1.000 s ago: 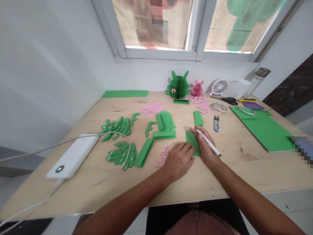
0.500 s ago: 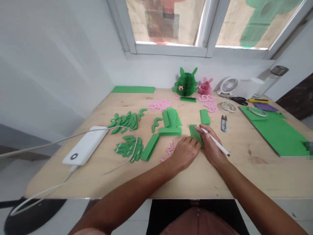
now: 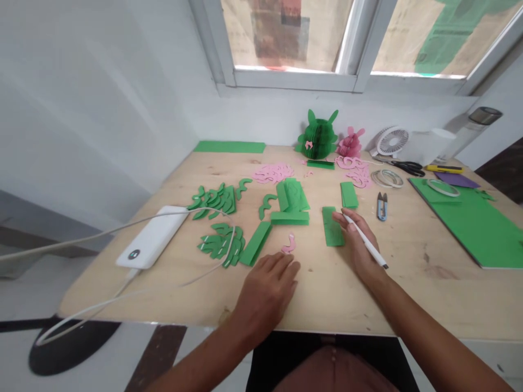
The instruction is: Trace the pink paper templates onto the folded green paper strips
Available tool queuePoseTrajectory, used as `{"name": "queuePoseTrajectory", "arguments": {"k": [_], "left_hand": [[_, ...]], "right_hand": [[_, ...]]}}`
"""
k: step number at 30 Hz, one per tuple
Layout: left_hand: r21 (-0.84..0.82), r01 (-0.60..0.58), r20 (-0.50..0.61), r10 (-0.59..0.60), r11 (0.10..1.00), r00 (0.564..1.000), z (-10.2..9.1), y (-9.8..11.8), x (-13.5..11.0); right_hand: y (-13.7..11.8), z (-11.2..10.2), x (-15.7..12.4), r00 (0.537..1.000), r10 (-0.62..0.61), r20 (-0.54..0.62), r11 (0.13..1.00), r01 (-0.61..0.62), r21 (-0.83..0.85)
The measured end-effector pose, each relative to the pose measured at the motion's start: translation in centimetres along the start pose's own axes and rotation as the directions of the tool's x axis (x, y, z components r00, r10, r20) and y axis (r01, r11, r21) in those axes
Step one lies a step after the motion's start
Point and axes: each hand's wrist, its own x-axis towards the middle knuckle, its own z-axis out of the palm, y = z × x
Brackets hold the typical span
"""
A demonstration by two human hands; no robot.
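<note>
Edge of green strip (image 3: 330,226) partly under right hand (image 3: 356,253) with white pen (image 3: 366,243).

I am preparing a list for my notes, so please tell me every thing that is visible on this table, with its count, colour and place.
table: one, light wood, under everything
power bank: one, white, left, cable attached
leaf cut-outs: two piles, green, left of centre
folded strips: several, green, centre
pink scraps: two heaps far centre, one small piece near centre
paper figures: two, green and pink, by wall
fan: one, white, far right
scissors: one, black, beside fan
snips: one, blue, right of strips
tape rolls: two, far right
large sheet: one, green, right edge
left hand: open, flat on table
right hand: holds one white pen, fingertips at a strip
</note>
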Motion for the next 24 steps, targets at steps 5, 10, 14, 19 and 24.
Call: {"name": "queuePoseTrajectory", "arguments": {"k": [5,10,14,19,24], "left_hand": [[0.103,0.036,-0.036,-0.032,0.994,0.999,1.2,-0.9,-1.8],[0.117,0.004,-0.011,-0.003,0.993,1.000,1.6,-0.8,-0.8],[0.120,0.024,0.013,-0.026,0.992,1.000,1.8,-0.6,0.1],[0.077,0.067,-0.110,-0.058,0.995,0.992,1.4,-0.8,0.0],[0.193,0.240,-0.191,-0.204,0.951,0.960,0.2,-2.0,-1.3]], "right_hand": [[-0.4,0.0,-0.1,1.000,-0.023,-0.009,0.996,0.023,-0.083],[-0.7,0.0,-0.1,0.998,-0.039,-0.048,0.992,0.033,-0.118],[-0.9,0.1,-0.1,0.998,-0.036,-0.048,0.992,0.030,-0.126],[-1.2,0.2,-0.2,0.994,-0.088,-0.070,0.978,0.073,-0.194],[-1.3,0.1,-0.3,0.989,-0.135,-0.053,0.958,0.117,-0.262]]}}
